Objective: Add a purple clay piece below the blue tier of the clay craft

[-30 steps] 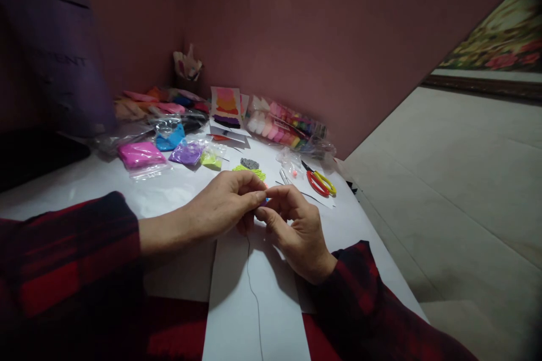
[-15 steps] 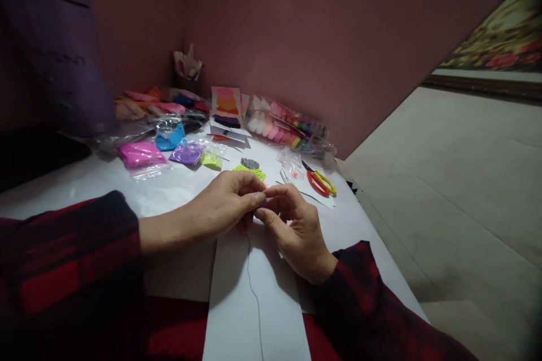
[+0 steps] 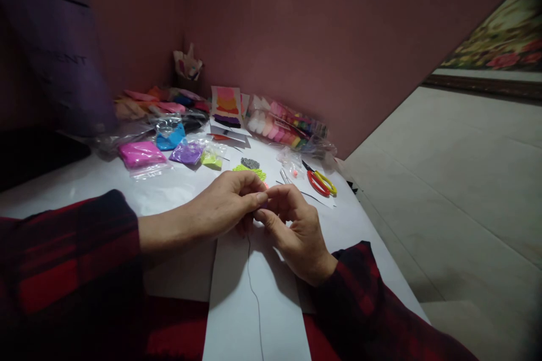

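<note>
My left hand and my right hand meet over a white paper strip, their fingertips pinched together. Between them sits a small bit of purple clay, mostly covered by the fingers. A thin dark line runs down the strip below my hands. Just beyond my fingers lie a textured lime-green clay piece and a grey textured clay piece, partly behind my left hand.
Bags of pink clay, blue clay, purple clay and lime clay lie to the left. Scissors and a silver tool are on the right. Packs of coloured clay and a coloured card stand behind.
My hands stay almost in place, with only slight finger movement. Less of the purple clay shows between the fingertips now.
</note>
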Demonstrator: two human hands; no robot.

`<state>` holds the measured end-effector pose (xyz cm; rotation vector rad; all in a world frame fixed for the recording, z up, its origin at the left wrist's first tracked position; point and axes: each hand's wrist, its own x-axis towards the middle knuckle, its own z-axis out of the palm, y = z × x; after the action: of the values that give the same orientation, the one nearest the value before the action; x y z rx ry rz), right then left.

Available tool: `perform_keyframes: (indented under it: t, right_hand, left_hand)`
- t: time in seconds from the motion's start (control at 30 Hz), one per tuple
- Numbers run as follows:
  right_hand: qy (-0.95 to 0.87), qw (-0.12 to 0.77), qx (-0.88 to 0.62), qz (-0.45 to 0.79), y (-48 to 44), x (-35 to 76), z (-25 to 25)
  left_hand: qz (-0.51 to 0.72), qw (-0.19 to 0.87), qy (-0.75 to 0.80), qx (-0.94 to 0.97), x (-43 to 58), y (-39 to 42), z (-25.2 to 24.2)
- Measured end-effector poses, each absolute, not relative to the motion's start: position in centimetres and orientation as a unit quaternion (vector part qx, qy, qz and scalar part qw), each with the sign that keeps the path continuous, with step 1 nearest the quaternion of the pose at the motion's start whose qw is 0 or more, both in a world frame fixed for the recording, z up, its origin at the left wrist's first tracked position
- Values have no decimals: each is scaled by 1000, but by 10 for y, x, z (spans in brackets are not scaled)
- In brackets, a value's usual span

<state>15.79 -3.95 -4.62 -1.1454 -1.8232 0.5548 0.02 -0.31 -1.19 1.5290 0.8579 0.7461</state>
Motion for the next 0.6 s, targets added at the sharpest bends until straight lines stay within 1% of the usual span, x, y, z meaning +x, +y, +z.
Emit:
perform_keyframes:
  t: [0.6]
  right_hand:
    - [-749,415,-461,231,-39,159,-46]
  left_hand:
    - [306,571,360,671,0,1,-23]
